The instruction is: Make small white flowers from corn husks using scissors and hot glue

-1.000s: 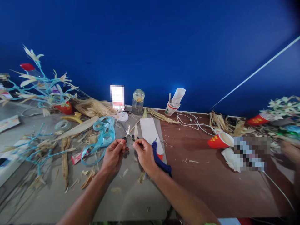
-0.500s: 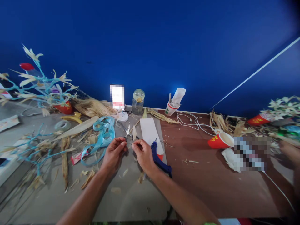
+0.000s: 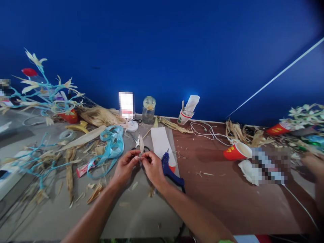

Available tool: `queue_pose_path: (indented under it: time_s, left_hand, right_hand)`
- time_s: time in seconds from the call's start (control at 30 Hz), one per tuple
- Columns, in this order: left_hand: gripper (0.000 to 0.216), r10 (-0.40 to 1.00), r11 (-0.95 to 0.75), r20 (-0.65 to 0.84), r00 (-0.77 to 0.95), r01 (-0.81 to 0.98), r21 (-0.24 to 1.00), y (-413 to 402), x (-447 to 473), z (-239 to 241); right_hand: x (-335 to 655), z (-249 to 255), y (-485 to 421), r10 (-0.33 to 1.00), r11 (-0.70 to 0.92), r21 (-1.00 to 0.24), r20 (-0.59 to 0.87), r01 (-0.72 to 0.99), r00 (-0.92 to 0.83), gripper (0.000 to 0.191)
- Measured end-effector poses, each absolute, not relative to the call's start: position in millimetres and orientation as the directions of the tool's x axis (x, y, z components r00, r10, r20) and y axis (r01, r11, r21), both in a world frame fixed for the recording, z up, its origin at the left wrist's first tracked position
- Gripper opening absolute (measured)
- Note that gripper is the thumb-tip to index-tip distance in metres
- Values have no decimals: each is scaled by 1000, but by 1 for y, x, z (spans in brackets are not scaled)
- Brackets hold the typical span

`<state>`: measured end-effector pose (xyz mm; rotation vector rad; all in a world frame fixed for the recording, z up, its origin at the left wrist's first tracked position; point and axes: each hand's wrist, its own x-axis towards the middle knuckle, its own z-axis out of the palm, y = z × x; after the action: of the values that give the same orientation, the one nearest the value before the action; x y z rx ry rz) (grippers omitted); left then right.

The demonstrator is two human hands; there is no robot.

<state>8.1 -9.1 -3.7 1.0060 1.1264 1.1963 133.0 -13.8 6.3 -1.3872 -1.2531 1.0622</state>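
My left hand (image 3: 128, 163) and my right hand (image 3: 153, 165) meet over the grey tabletop with fingertips pinched together. A small pale, pointed corn husk piece (image 3: 141, 144) stands up from between the fingertips; its lower end is hidden by them. Just beyond the hands lie scissors (image 3: 137, 141) with blades apart, their handles partly covered by my fingers. A blue glue gun (image 3: 170, 170) rests right of my right hand, near a white card (image 3: 160, 137). Left of my left hand is a loose pile of light blue ribbon (image 3: 113, 145).
Blue branches with husk flowers (image 3: 42, 87) rise at the left, and a roll of tape (image 3: 67, 135) lies below. A clear jar (image 3: 149, 111) stands by the blue wall. A red paper cup (image 3: 235, 151) lies on its side at right, near another person's hand (image 3: 311, 163).
My hands have come together, the left moving right. The husk piece, upright beside my right fingers before, now sits between both hands' fingertips.
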Motion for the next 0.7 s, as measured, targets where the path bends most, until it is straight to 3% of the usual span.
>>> queue_pose_path:
  time_s: [0.17,0.43,0.7]
  left_hand:
    - [21,992,124,-120,30,-209,970,-7,8,-6]
    - [22,964,253,-259,60,-497,830,-5,9,-6]
    - [19,954,298,-271,128,-498,814,-4,8,3]
  right_hand:
    - [130,4,-15,997,-27,-988,-15,155,73,12]
    - [127,8,-17,998,-45,-983,-38,176,41,9]
    - [126,15,-19,998,-71,-983,-69,172,16,13]
